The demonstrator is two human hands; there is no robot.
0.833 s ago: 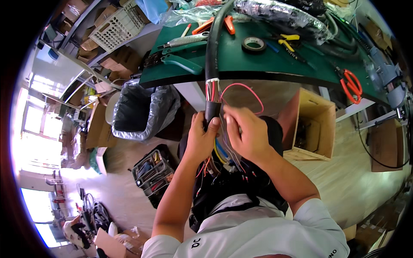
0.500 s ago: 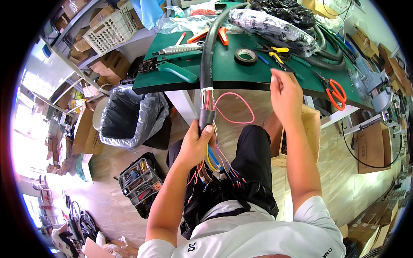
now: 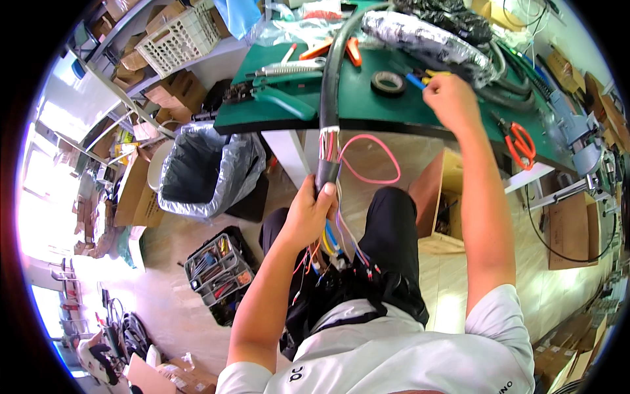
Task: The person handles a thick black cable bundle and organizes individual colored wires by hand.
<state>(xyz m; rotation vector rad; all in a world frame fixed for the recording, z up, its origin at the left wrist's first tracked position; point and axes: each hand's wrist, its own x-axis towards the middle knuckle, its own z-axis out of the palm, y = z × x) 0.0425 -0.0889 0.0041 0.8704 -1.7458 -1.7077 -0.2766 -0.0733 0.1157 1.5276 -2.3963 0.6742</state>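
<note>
Two hands, apart; left hand (image 3: 311,209) clamped around black cable sleeve (image 3: 327,172); right hand (image 3: 453,102) near blue rod (image 3: 415,81) and yellow-handled tool (image 3: 433,75), grip not discernible.

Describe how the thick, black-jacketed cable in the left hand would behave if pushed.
The thick, black-jacketed cable is probably stiff: it bends smoothly, without kinking, over the green tabletop. It is likely heavy, given its thickness and bundled inner wires. The pink wire loop, being thin, probably flexes easily.
</note>
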